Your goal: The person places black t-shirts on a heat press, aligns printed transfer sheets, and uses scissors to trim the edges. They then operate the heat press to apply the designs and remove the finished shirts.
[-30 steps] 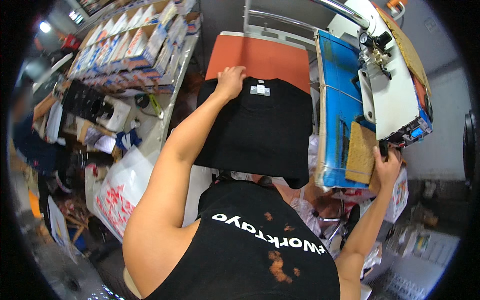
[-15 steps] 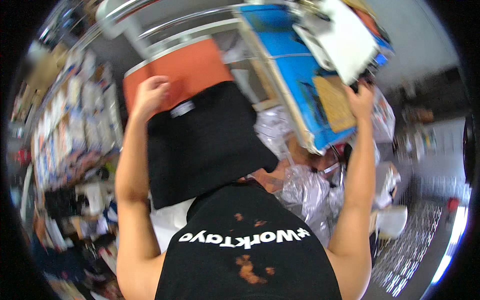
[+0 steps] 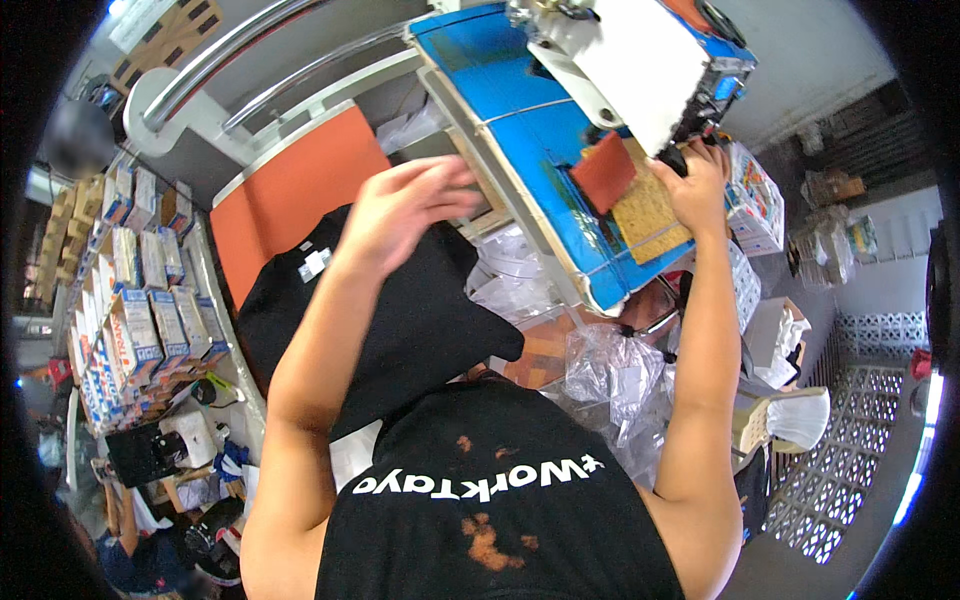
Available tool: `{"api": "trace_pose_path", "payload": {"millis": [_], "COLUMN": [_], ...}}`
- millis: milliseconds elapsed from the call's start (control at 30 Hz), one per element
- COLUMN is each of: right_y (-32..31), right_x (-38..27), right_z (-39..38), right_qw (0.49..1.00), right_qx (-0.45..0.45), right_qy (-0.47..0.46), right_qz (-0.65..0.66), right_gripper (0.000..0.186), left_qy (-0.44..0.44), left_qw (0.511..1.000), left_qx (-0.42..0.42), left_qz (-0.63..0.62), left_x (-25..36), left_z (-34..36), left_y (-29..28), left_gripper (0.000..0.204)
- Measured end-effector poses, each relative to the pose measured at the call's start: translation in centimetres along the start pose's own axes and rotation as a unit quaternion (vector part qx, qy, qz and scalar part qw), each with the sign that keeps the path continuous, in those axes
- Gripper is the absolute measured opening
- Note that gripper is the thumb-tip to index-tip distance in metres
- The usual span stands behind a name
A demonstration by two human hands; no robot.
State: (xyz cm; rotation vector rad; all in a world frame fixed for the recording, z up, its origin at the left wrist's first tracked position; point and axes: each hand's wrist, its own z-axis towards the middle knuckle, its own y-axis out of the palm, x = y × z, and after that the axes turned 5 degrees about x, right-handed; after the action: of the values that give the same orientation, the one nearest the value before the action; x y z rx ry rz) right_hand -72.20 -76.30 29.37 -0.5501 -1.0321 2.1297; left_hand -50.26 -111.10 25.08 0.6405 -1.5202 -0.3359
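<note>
My left hand point(image 3: 415, 205) is raised with its fingers stretched out and slightly blurred, holding nothing. Below it a black garment point(image 3: 380, 320) with a white neck label is spread over an orange board point(image 3: 300, 175) and reaches toward my lap. My right hand point(image 3: 695, 190) curls around a black part at the near end of a white sewing machine point(image 3: 640, 60); its fingertips are partly hidden. The machine stands on a blue tabletop point(image 3: 530, 125). Close to that hand, a reddish-brown square piece point(image 3: 605, 172) tilts up over a tan board point(image 3: 650, 215).
Metal rails point(image 3: 235, 55) run behind the orange board. Stacked boxes point(image 3: 150, 310) fill the left, and a co-worker point(image 3: 140, 555) sits at lower left. Clear plastic bags point(image 3: 615, 375) hang between my arms. A white printed box point(image 3: 755, 195) stands right of the table.
My left hand has moved right, from the orange board to over the garment. The reddish-brown piece now shows by the machine. The view has shifted; my right hand stays at the machine.
</note>
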Motion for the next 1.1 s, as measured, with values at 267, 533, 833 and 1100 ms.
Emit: {"api": "trace_pose_path", "payload": {"millis": [267, 533, 833, 1100], "right_y": [1.7, 3.5, 1.9, 2.3], "right_x": [-6.6, -6.7, -9.9, -11.9], "right_z": [-3.9, -6.7, -6.5, -4.5], "right_qw": [0.969, 0.949, 0.947, 0.969], "right_qx": [0.218, -0.155, -0.146, -0.059], "right_qy": [0.117, 0.257, 0.285, 0.192], "right_qz": [-0.004, -0.095, -0.005, 0.143], "right_gripper": [0.042, 0.05, 0.048, 0.056], "left_qy": [0.106, 0.085, 0.143, 0.129], "left_qw": [0.774, 0.776, 0.759, 0.685], "left_qx": [0.474, 0.55, 0.445, 0.43], "left_qz": [0.407, 0.297, 0.454, 0.574], "left_x": [3.9, -1.2, -0.7, 0.6], "left_z": [-26.2, -35.7, -28.1, -27.0], "left_y": [-26.2, -34.4, -27.5, -25.4], "left_gripper": [0.027, 0.021, 0.02, 0.02]}}
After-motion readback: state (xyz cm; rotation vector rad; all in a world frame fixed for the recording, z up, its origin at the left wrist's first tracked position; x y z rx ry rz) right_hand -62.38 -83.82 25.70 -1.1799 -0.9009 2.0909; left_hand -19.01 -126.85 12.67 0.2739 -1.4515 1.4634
